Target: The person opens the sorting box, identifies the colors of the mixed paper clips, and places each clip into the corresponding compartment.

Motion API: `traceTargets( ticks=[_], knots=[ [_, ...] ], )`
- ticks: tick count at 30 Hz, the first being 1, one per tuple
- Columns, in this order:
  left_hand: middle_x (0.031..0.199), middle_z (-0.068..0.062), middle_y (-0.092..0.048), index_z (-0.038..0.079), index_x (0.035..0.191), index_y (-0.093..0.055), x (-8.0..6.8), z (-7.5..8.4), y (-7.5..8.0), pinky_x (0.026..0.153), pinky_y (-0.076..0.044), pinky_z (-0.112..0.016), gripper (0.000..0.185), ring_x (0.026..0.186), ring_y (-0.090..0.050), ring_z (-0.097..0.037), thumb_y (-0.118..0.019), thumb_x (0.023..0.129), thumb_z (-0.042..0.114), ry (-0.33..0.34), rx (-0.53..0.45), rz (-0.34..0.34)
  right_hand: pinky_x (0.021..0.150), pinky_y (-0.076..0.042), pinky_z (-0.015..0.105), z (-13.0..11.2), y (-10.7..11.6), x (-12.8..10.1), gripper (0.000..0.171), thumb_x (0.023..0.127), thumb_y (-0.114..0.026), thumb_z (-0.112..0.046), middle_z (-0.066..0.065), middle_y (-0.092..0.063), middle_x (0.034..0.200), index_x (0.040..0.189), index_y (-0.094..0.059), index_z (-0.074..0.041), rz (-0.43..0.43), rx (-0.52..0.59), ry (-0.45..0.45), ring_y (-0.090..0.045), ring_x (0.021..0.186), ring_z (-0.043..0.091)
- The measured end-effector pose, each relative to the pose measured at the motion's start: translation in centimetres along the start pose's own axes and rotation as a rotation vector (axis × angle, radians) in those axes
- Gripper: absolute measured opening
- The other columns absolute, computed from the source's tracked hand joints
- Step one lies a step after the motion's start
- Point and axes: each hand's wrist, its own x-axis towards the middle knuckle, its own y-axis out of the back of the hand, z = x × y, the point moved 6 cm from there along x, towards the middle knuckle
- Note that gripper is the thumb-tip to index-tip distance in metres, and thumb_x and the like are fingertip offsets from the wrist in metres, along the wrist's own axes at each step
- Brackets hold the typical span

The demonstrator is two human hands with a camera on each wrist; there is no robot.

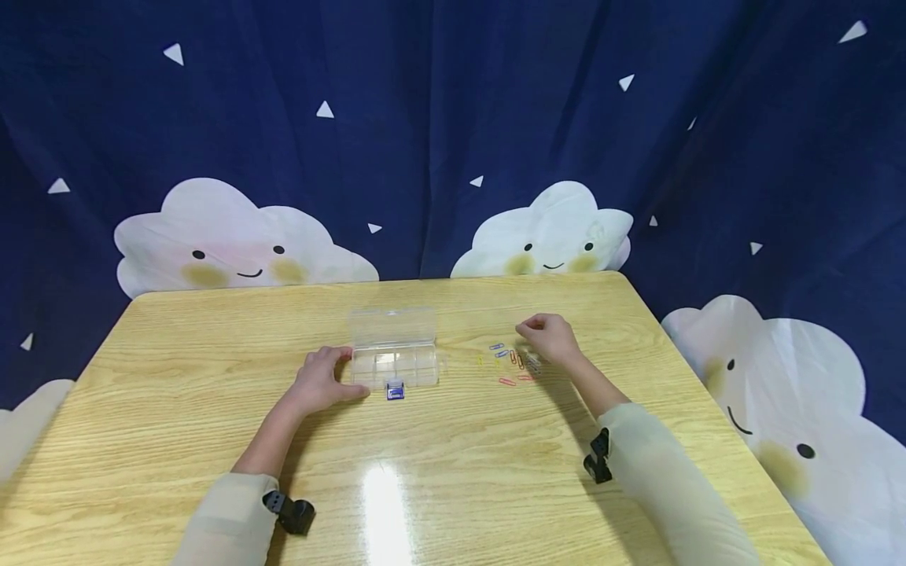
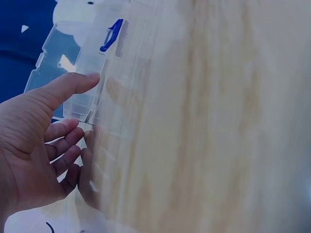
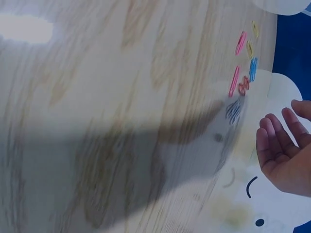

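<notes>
A clear plastic compartment box (image 1: pixel 423 368) with its lid (image 1: pixel 392 326) raised lies mid-table. Its blue latch (image 1: pixel 395 391) shows at the front edge. My left hand (image 1: pixel 322 381) grips the box's left end, thumb at the front edge and the other fingers around the side. Right of the box are scattered paperclips: blue (image 1: pixel 502 354), yellow (image 1: pixel 480 360), red (image 1: pixel 513 358), pink (image 1: pixel 507 382) and a silver cluster (image 1: pixel 533 362). Just beyond the clips is my right hand (image 1: pixel 552 338), raised with fingers loosely bent. Thumb and index tips are near each other, with no clip visible between them.
The wooden table (image 1: pixel 453 464) has a far edge close behind the box lid. A dark blue curtain (image 1: pixel 396 141) with cloud faces hangs behind it and along the right side. Wrist cameras (image 1: pixel 290 512) sit on both sleeves.
</notes>
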Motion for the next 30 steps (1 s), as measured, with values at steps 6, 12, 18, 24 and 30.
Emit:
traceTargets(
  ticks=[6, 12, 18, 24, 30],
  knots=[
    [0.133, -0.022, -0.045, -0.001, 0.132, -0.046, 0.1, 0.0, -0.1, 0.099, -0.029, -0.056, 0.078, 0.121, -0.035, -0.039, -0.078, 0.072, 0.039, 0.002, -0.004, -0.003, 0.076, -0.049, 0.036, 1.0, 0.3, -0.1, 0.028, 0.092, -0.058, -0.026, 0.016, -0.067, 0.1, 0.102, -0.067, -0.001, 0.01, -0.085, 0.039, -0.061, 0.089, 0.025],
    [0.131, -0.021, -0.046, -0.001, 0.131, -0.046, 0.1, 0.0, 0.0, 0.098, -0.03, -0.056, 0.077, 0.119, -0.036, -0.039, -0.078, 0.072, 0.038, 0.002, -0.002, 0.003, 0.073, -0.047, 0.037, 1.5, 0.4, -0.3, 0.022, 0.091, -0.059, -0.021, 0.014, -0.067, 0.092, 0.097, -0.069, -0.002, -0.018, -0.206, 0.095, -0.06, 0.083, 0.024],
    [0.13, -0.021, -0.047, -0.002, 0.13, -0.047, 0.0, 0.1, 0.0, 0.098, -0.03, -0.056, 0.077, 0.119, -0.036, -0.039, -0.078, 0.072, 0.038, 0.003, -0.006, 0.006, 0.066, -0.046, 0.034, 1.4, 0.4, -0.7, 0.018, 0.089, -0.061, -0.019, 0.011, -0.066, 0.085, 0.092, -0.068, -0.003, -0.068, -0.323, 0.153, -0.058, 0.073, 0.02],
    [0.13, -0.02, -0.047, -0.001, 0.129, -0.047, 0.1, 0.0, 0.0, 0.098, -0.03, -0.056, 0.075, 0.12, -0.035, -0.039, -0.078, 0.073, 0.038, 0.005, -0.004, 0.006, 0.059, -0.042, 0.029, 1.6, 0.3, -0.9, 0.016, 0.088, -0.061, -0.019, 0.006, -0.065, 0.076, 0.089, -0.068, -0.005, -0.1, -0.379, 0.181, -0.053, 0.063, 0.015],
    [0.128, -0.02, -0.048, -0.001, 0.129, -0.047, 0.0, 0.1, -0.1, 0.097, -0.03, -0.056, 0.075, 0.12, -0.035, -0.039, -0.078, 0.073, 0.038, 0.005, -0.002, 0.008, 0.055, -0.04, 0.027, 2.1, -0.1, -1.1, 0.016, 0.088, -0.062, -0.022, 0.003, -0.063, 0.073, 0.087, -0.067, -0.006, -0.143, -0.377, 0.169, -0.05, 0.059, 0.013]
  ],
)
